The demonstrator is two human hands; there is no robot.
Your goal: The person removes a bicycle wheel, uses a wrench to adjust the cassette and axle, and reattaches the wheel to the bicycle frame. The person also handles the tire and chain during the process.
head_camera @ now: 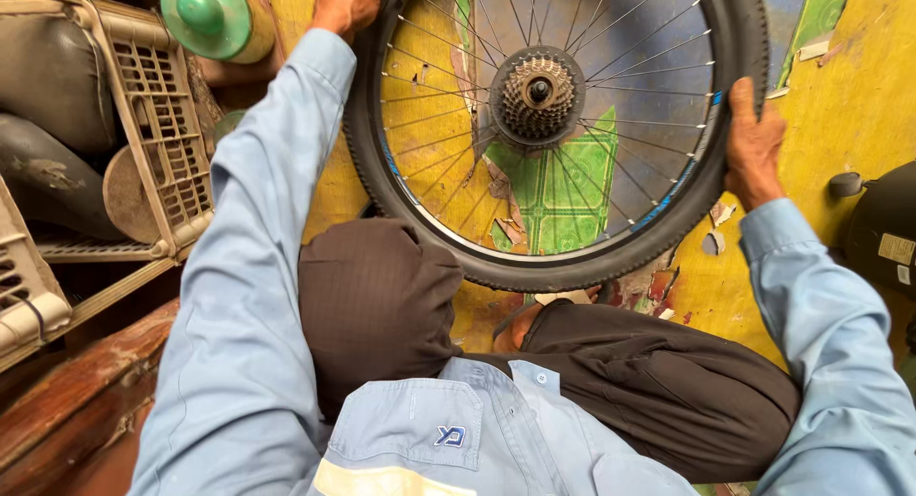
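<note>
A bicycle wheel with a black knobbly tyre (611, 253), thin silver spokes and a toothed sprocket cluster (537, 93) at its hub stands upright in front of my knees. My left hand (345, 4) grips the tyre at its upper left, near the top edge of the view. My right hand (753, 145) is wrapped around the tyre on its right side. Both arms are in light blue sleeves. The lower rim of the wheel sits just past my dark trousers (382, 296).
Beige plastic crates (164, 134) and dark rubber tubes (52, 86) are stacked on the left. A green-capped can (212, 17) stands above them. The floor is worn yellow and green sheeting (859, 105) with torn patches. A dark object (883, 227) lies at the right edge.
</note>
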